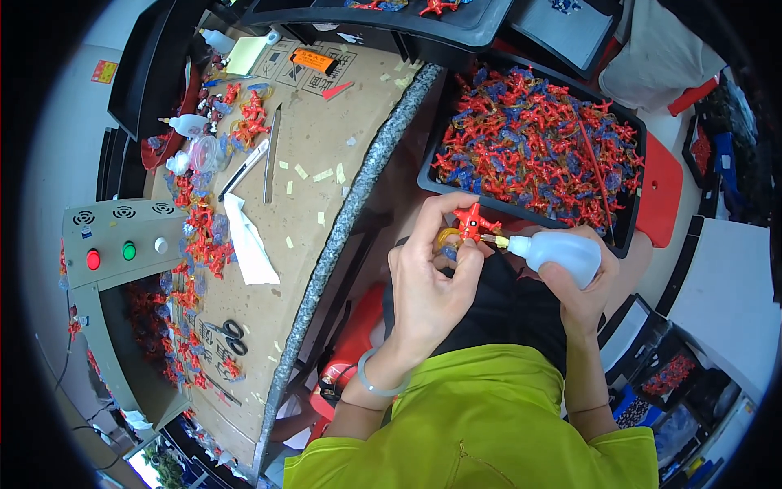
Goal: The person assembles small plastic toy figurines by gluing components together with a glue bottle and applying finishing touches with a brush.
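My left hand [428,273] pinches a small red plastic figure [471,222] with a yellowish ring part beneath it, held above my lap. My right hand [582,281] grips a white squeeze bottle [562,253] whose yellow nozzle tip touches the figure's right side. Just beyond both hands, a black tray [631,236] on my lap is heaped with several red and blue figures of the same kind.
A cardboard-covered table [314,175] lies to my left with rows of red figures, a white cloth [248,244], scissors [228,336], tweezers and small glue bottles. A grey box with red, green and white buttons [122,244] stands at its left edge. More black trays sit at the top.
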Action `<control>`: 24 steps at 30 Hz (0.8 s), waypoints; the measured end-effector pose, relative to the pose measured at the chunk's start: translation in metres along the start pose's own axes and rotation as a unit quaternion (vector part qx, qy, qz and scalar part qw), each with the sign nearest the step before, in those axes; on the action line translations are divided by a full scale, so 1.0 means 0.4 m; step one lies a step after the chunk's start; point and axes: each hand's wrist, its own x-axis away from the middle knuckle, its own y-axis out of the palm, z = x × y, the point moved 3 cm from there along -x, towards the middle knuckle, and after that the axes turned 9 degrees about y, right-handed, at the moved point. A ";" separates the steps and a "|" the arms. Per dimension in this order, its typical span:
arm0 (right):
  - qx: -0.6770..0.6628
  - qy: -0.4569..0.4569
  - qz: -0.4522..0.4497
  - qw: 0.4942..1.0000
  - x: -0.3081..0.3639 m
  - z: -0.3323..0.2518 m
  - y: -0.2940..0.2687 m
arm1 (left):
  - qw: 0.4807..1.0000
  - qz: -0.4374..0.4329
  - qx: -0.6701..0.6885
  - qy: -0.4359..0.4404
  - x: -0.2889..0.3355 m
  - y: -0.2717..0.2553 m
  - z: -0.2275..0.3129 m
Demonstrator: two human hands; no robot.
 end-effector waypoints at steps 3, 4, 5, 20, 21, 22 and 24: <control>-0.002 0.002 -0.003 1.000 0.001 -0.004 0.002 | 1.000 0.011 0.013 -0.014 0.000 -0.002 0.000; -0.002 0.001 -0.003 1.000 0.001 -0.003 0.002 | 1.000 0.011 0.014 -0.018 0.001 -0.003 0.000; -0.003 0.002 -0.002 1.000 0.001 0.000 0.002 | 1.000 0.011 0.015 -0.021 0.001 -0.003 -0.001; 0.070 -0.040 0.017 0.997 0.015 -0.039 0.019 | 1.000 -0.005 0.012 -0.028 -0.002 -0.004 -0.008; 0.094 -0.061 0.018 0.994 0.017 -0.045 0.021 | 1.000 -0.005 0.013 -0.028 -0.002 -0.004 -0.008; 0.094 -0.061 0.018 0.994 0.019 -0.048 0.022 | 0.999 -0.010 0.024 -0.030 -0.002 -0.004 -0.009; 0.125 -0.090 0.028 0.988 0.025 -0.058 0.025 | 0.999 -0.015 0.036 -0.032 -0.003 -0.004 -0.007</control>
